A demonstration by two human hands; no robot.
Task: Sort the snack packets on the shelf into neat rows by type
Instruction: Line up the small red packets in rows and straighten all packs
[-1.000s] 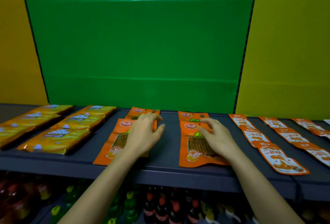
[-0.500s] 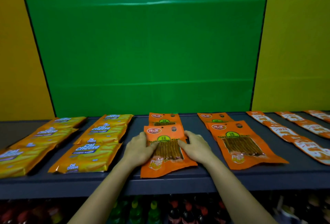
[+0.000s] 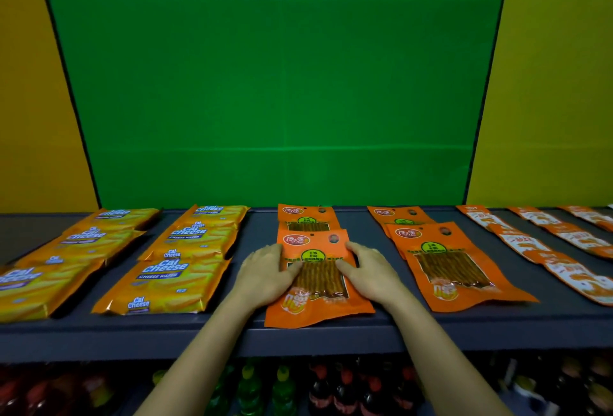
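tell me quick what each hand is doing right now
Left hand: open, pressing left side of the orange stick packet.
Right hand: open, pressing its right side.

Yellow wafer packets (image 3: 166, 279), orange stick packets (image 3: 457, 269) and sachets (image 3: 570, 278) lie in rows.

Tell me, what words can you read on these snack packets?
"Cal Cheese": on the yellow packets, left.
"CHEESE WAFER": below that brand, same packets.
Orange packets: logo and green badge, Chinese-looking print, too blurred to read.
Orange-and-white sachets, right: unreadable.
Bottles below the shelf: labels unreadable.
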